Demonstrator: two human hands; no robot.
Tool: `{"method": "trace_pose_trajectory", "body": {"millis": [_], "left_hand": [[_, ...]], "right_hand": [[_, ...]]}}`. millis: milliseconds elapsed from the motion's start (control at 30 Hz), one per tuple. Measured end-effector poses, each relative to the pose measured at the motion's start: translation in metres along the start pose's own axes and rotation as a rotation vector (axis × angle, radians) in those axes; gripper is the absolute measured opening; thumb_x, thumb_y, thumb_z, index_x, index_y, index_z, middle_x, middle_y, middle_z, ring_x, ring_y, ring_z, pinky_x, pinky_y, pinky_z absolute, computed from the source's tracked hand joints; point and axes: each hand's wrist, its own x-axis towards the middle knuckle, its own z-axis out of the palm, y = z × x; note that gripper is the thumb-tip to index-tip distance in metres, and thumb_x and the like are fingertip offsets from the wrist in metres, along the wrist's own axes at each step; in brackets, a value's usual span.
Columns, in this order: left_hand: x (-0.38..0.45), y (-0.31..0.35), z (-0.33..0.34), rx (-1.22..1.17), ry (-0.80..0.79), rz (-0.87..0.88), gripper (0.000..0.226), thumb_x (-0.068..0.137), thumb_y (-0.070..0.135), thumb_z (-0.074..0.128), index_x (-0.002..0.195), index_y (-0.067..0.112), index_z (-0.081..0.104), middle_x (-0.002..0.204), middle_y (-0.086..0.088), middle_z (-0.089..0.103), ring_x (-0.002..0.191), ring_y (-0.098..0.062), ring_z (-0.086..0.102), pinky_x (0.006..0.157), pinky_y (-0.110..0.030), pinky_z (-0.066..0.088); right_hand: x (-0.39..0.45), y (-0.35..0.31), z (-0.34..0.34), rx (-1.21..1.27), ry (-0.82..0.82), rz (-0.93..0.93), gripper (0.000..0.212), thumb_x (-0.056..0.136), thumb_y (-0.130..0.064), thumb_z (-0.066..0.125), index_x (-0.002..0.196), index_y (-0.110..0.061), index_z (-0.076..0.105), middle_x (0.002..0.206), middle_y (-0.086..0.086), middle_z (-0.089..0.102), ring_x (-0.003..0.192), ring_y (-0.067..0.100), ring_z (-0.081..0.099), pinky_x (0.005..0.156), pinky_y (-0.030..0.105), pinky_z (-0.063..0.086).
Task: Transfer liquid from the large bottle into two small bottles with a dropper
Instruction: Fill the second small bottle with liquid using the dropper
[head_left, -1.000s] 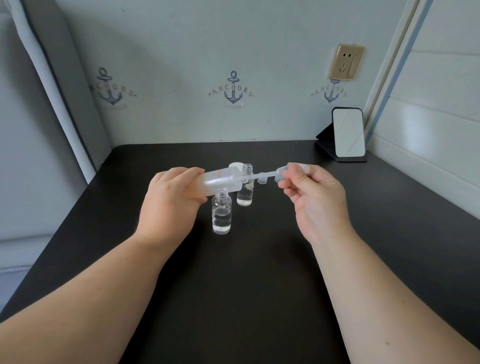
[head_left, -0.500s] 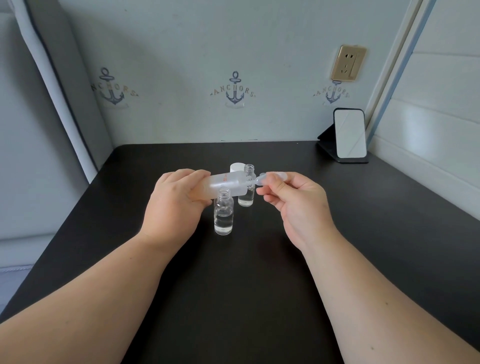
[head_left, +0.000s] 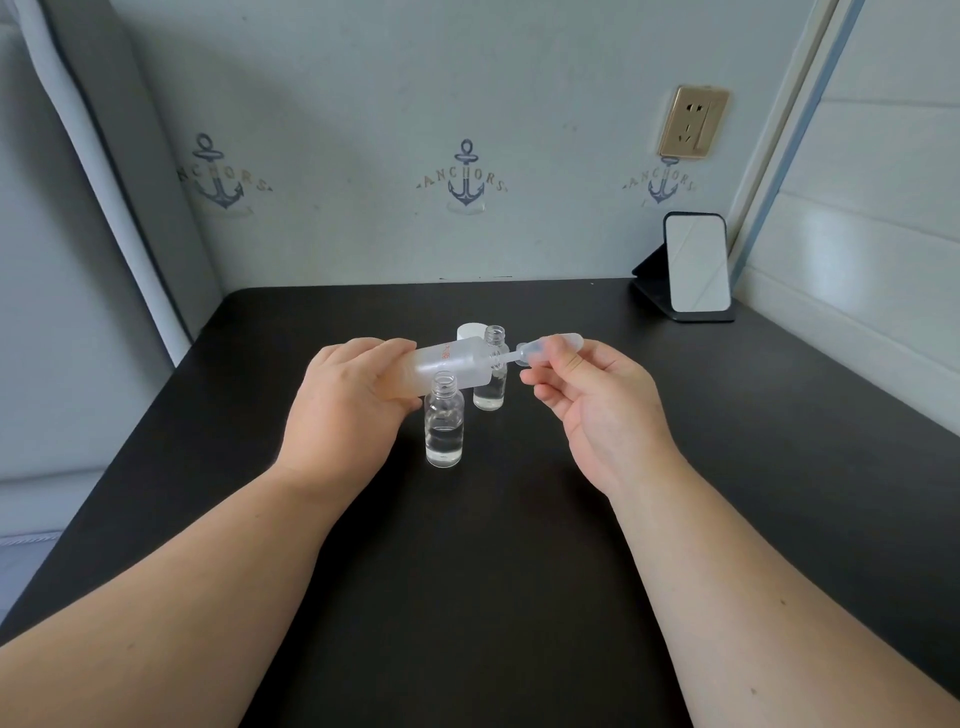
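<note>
Left hand (head_left: 348, 400) grips the tilted large bottle (head_left: 451, 364) above two small bottles (head_left: 443, 421) on the counter (head_left: 493, 571) while right hand (head_left: 597, 405) pinches the dropper (head_left: 545, 348), its tip seemingly in the mouth; further tilt could spill liquid.

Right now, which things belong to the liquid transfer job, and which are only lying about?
For the job: large bottle in left hand; dropper in right hand; near small bottle; far small bottle; white cap.

Lying about: mirror; wall socket.
</note>
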Motion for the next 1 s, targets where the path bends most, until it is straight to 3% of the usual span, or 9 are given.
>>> {"method": "trace_pose_trajectory", "body": {"millis": [200, 533, 700, 900, 1000], "left_hand": [[0.000, 0.000, 0.000, -0.004, -0.005, -0.021, 0.043, 0.083, 0.019, 0.079, 0.124, 0.027, 0.070, 0.116, 0.011, 0.065, 0.114, -0.021, 0.051, 0.093, -0.029, 0.036], [0.001, 0.000, -0.004, 0.003, -0.009, -0.062, 0.046, 0.080, 0.016, 0.082, 0.123, 0.026, 0.069, 0.114, 0.010, 0.064, 0.108, -0.022, 0.053, 0.090, -0.029, 0.037], [0.000, -0.002, -0.006, -0.025, 0.012, -0.093, 0.046, 0.079, 0.013, 0.081, 0.121, 0.029, 0.069, 0.111, 0.014, 0.063, 0.106, -0.019, 0.052, 0.089, -0.028, 0.036], [0.000, -0.003, -0.009, -0.052, 0.039, -0.129, 0.048, 0.080, 0.015, 0.081, 0.125, 0.027, 0.067, 0.109, 0.015, 0.060, 0.105, -0.017, 0.053, 0.089, -0.027, 0.038], [0.001, -0.004, -0.011, -0.089, 0.042, -0.165, 0.044, 0.081, 0.018, 0.078, 0.122, 0.031, 0.067, 0.105, 0.016, 0.061, 0.099, -0.008, 0.051, 0.081, -0.017, 0.035]], "right_hand": [[-0.001, -0.001, 0.001, 0.012, -0.004, 0.008, 0.011, 0.088, -0.019, 0.073, 0.088, -0.008, 0.077, 0.094, 0.012, 0.078, 0.079, 0.020, 0.074, 0.069, 0.022, 0.056], [0.005, -0.006, -0.011, 0.152, 0.034, 0.009, 0.026, 0.075, -0.032, 0.078, 0.085, -0.007, 0.076, 0.093, 0.009, 0.077, 0.077, 0.017, 0.073, 0.069, 0.021, 0.056], [0.007, -0.012, -0.019, 0.264, 0.110, 0.001, 0.035, 0.072, -0.031, 0.078, 0.094, -0.004, 0.073, 0.089, 0.006, 0.077, 0.077, 0.015, 0.074, 0.068, 0.020, 0.056], [0.010, -0.019, -0.029, 0.327, 0.179, -0.017, 0.019, 0.095, -0.024, 0.068, 0.094, -0.005, 0.071, 0.084, 0.003, 0.074, 0.073, 0.013, 0.071, 0.067, 0.021, 0.055], [0.011, -0.023, -0.032, 0.361, 0.216, -0.017, 0.019, 0.096, -0.024, 0.068, 0.098, -0.005, 0.070, 0.084, 0.002, 0.074, 0.072, 0.012, 0.070, 0.067, 0.021, 0.056]]}}
